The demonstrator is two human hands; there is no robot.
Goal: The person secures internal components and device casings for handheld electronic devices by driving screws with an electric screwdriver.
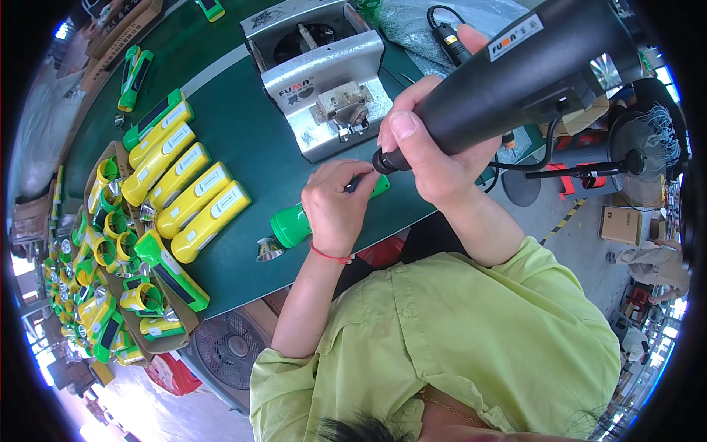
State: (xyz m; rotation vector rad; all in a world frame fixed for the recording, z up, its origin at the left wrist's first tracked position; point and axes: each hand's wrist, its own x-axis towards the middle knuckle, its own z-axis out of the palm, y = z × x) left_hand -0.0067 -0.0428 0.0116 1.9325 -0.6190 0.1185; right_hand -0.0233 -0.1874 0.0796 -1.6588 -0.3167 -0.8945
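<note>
My right hand (pixel 434 147) is wrapped round a black electric screwdriver (pixel 508 81), slanted with its nose down to the left. My left hand (pixel 335 202) is closed by the screwdriver's nose, over a green flashlight body (pixel 292 225) lying on the table. A small dark piece shows between its fingers; what it is I cannot make out. The hand hides the middle of the green body. A shiny cone-shaped reflector (pixel 269 249) sits at the body's wide end.
A metal screw feeder (pixel 320 81) stands beyond my hands on the green table (pixel 243 140). Several yellow flashlights (pixel 211 222) lie in a row to the left. A cardboard box (pixel 184 333) of flashlight parts is beside them. A black cord (pixel 526 167) hangs from the screwdriver.
</note>
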